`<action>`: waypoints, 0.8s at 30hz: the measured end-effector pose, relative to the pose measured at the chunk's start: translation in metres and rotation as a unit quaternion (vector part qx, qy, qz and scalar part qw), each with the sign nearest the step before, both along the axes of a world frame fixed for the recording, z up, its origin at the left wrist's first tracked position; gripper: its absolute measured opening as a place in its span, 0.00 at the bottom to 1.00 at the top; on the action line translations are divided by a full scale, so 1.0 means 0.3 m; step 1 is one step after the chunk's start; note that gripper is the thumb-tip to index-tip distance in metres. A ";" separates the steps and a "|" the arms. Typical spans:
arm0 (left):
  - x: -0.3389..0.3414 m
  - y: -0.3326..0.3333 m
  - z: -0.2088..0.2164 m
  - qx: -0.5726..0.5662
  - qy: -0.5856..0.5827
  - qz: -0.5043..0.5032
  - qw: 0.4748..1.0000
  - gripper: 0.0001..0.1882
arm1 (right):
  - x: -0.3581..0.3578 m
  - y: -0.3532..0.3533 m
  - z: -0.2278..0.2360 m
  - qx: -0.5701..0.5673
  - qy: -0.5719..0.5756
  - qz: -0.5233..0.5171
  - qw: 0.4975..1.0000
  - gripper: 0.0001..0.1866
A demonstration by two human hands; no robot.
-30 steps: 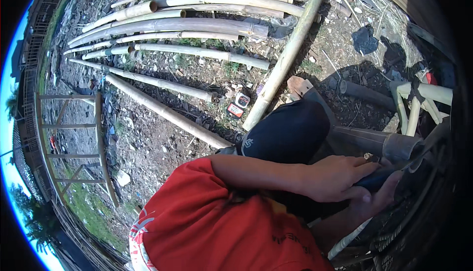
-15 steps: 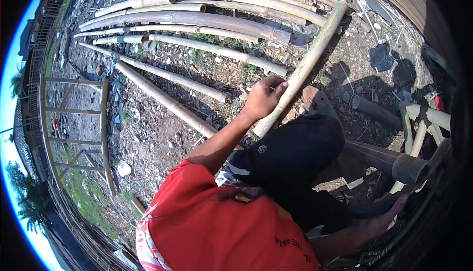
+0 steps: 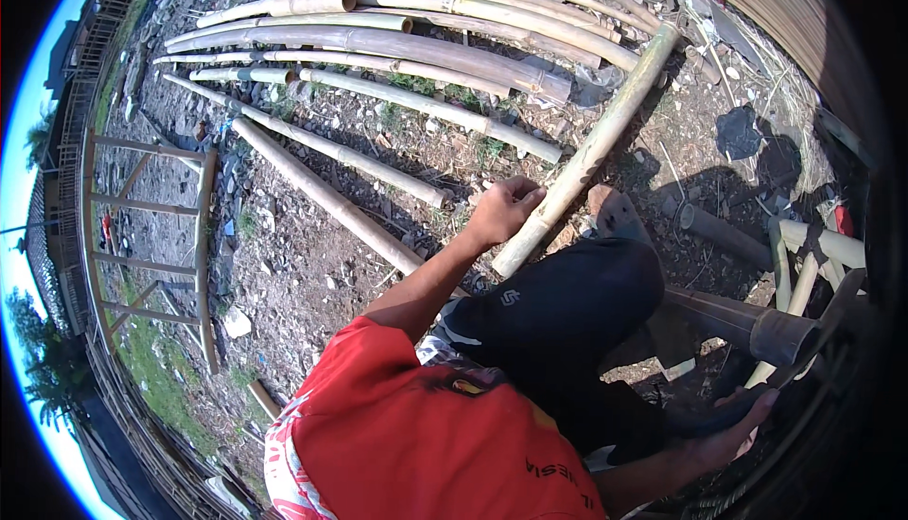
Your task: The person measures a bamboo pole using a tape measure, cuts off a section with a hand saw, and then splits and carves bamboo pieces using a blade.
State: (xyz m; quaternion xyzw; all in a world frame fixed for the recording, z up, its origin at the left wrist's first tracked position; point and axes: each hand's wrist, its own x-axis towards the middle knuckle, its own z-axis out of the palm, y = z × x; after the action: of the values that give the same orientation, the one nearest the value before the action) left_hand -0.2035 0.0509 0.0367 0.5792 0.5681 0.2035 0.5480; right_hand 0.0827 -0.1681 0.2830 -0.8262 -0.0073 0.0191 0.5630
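Note:
A thick pale bamboo pole lies slantwise in front of me, its near end beside my dark-trousered knee. My left hand is closed, with curled fingers and the thumb at the pole's left side near that end. Whether something small sits in those fingers is hidden. At the lower right, in deep shadow, my right hand is closed around a dark thing whose shape I cannot make out. Just beyond it, a dark brown bamboo length points its open end to the right.
Several bamboo poles lie spread on stony ground ahead. A long pole runs diagonally to my left. Farther left stands a ladder-like bamboo frame. Cut bamboo pieces are jumbled at the right, near a black scrap.
My left hand has slipped back along the pole toward its near end. The whole view has shifted slightly right and down. My right hand stays in about the same place.

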 end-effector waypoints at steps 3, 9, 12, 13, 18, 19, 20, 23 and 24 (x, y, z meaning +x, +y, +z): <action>0.005 0.003 0.025 -0.015 -0.009 0.005 1.000 0.20 | 0.000 -0.007 0.029 -0.013 -0.012 -0.008 1.000 0.33; 0.015 0.000 0.020 -0.038 -0.002 -0.004 0.999 0.23 | 0.038 -0.016 0.023 -0.040 -0.050 -0.022 0.998 0.34; 0.037 -0.002 0.048 -0.045 -0.004 -0.011 0.999 0.24 | 0.049 -0.029 0.016 -0.045 -0.063 -0.032 0.996 0.34; 0.040 -0.005 0.049 -0.040 -0.002 -0.016 0.999 0.23 | 0.050 -0.032 0.013 -0.049 -0.070 -0.035 0.996 0.34; 0.065 -0.007 0.049 -0.037 -0.008 -0.021 0.999 0.21 | 0.063 -0.053 0.007 -0.044 -0.049 -0.038 0.997 0.34; 0.068 -0.006 0.055 -0.050 -0.014 -0.021 0.998 0.21 | 0.067 -0.059 0.006 -0.046 -0.046 -0.037 0.997 0.34; 0.068 -0.006 0.053 -0.047 -0.015 -0.022 0.999 0.21 | 0.077 -0.069 0.000 -0.043 -0.046 -0.038 0.997 0.34; 0.065 -0.012 0.033 -0.043 -0.024 -0.014 0.999 0.20 | 0.105 -0.097 -0.019 -0.042 -0.057 -0.029 0.997 0.34; 0.065 -0.012 0.029 -0.041 -0.027 -0.013 0.999 0.20 | 0.109 -0.100 -0.022 -0.045 -0.060 -0.027 0.997 0.33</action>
State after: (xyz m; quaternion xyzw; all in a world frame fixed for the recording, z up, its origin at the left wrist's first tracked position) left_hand -0.1841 0.0472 0.0454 0.5580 0.5534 0.1885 0.5890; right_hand 0.1155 -0.1982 0.2764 -0.8502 -0.0177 -0.0458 0.5241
